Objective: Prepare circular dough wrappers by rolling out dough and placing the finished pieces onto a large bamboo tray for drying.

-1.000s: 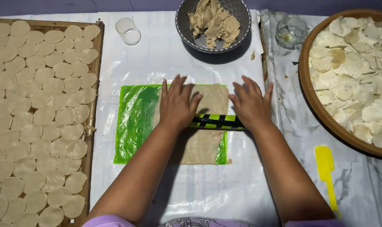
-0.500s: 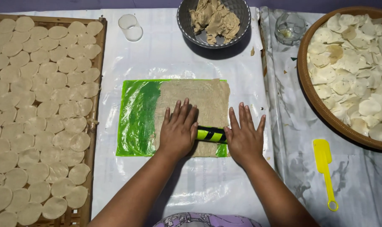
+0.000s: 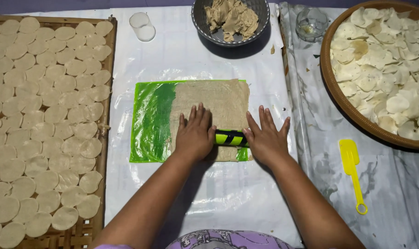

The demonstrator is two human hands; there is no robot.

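A green plastic sheet lies on the white plastic cover, with a thin beige layer of dough spread over its right part. A black-and-green striped roller lies across the near edge of the dough. My left hand presses flat on the roller's left end, fingers spread. My right hand presses flat on its right end, reaching just past the sheet's right edge.
A woven tray on the left holds several round dough discs. A round basket of white chips sits at the right. A grey bowl of dough, a clear cup, a glass jar and a yellow spatula lie around.
Both hands have drawn the roller toward me, from the middle of the dough to its near edge. More flattened dough shows beyond the hands.
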